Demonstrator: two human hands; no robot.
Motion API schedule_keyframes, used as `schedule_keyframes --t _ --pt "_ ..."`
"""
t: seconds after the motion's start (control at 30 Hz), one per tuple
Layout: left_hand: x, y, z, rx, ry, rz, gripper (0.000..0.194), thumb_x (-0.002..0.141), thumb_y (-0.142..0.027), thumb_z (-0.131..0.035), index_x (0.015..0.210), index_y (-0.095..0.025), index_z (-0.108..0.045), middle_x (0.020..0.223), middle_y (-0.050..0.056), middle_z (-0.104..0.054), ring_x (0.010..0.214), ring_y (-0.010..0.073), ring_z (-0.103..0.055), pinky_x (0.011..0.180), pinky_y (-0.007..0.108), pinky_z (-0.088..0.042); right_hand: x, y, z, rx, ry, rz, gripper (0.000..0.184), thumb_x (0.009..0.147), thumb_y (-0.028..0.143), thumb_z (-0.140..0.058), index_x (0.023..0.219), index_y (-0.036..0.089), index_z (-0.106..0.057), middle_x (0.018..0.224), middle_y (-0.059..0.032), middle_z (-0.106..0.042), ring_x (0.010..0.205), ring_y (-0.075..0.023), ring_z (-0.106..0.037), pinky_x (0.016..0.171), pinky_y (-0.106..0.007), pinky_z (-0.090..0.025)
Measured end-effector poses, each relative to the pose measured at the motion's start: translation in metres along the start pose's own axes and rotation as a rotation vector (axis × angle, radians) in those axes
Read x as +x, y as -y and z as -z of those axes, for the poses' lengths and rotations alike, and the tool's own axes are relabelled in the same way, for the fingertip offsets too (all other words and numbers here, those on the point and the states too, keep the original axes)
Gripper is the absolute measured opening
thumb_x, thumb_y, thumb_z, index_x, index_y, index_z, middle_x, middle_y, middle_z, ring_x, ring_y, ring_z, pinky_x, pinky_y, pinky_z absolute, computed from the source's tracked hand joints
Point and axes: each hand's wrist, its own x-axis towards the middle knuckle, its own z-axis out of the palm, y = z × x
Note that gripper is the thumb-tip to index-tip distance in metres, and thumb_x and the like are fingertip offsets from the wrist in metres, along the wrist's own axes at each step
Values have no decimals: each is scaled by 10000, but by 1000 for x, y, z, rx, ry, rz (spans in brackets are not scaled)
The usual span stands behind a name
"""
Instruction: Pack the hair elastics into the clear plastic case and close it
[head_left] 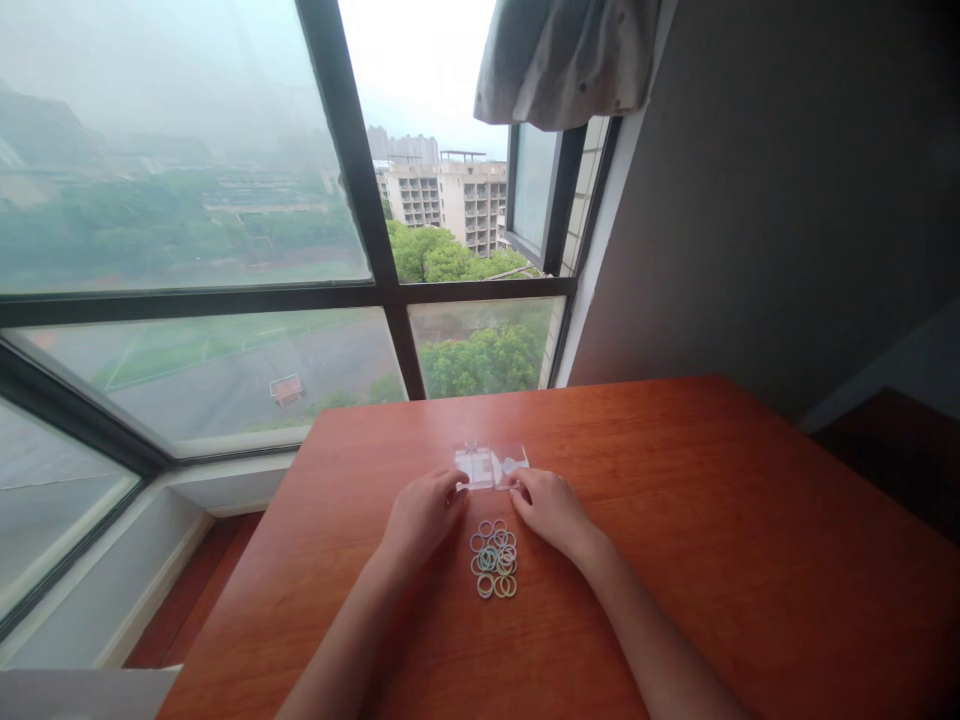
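A small clear plastic box (474,466) lies on the table with its lid (513,462) folded out flat to the right. My left hand (424,512) pinches the box at its near left corner, fingers curled. At the lid's near right edge, my right hand (550,508) grips with thumb and fingers bent in. Between my wrists, closer to me, several pastel hair ties (493,560) lie in a loose, overlapping cluster; some look green, others whitish or yellowish. Whether anything is inside the box is hard to make out.
The reddish-brown wooden table (712,520) stretches wide to the right. Dark-framed windows (390,295) rise beyond its far edge, one pane swung outward beneath a grey curtain (566,60). A grey wall (735,200) stands at the right.
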Motion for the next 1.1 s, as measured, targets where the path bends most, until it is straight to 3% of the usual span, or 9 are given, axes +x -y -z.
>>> schedule_keyframes --t 0.37,0.77,1.0,1.1 --pt "-4 -12 7 21 89 -42 174 866 -211 -506 926 -235 -668 899 30 -710 749 176 -633 630 242 -356 -5 3 14 -76 112 13 154 876 231 -503 909 221 -653 914 -57 -710 868 -196 -633 696 -256 -360" --pt "-5 -15 14 62 134 -58 184 879 -229 -483 902 -226 -665 862 42 -702 735 176 -628 626 238 -356 -7 5 17 -66 123 23 167 878 225 -487 913 217 -650 920 -51 -710 865 -192 -634 677 -253 -356" --pt "-7 -14 23 27 90 -33 189 884 -235 -475 953 -219 -650 851 49 -695 688 164 -609 610 238 -358 -8 1 25 86 88 69 147 838 183 -530 847 202 -675 820 -26 -698 740 -151 -610 643 -229 -377" --pt "-7 -13 28 -18 85 -64 165 861 -205 -481 840 -205 -644 796 42 -681 684 159 -594 608 233 -354 -11 2 25 218 204 161 123 792 170 -574 813 195 -692 745 -1 -680 684 -129 -593 617 -206 -392"
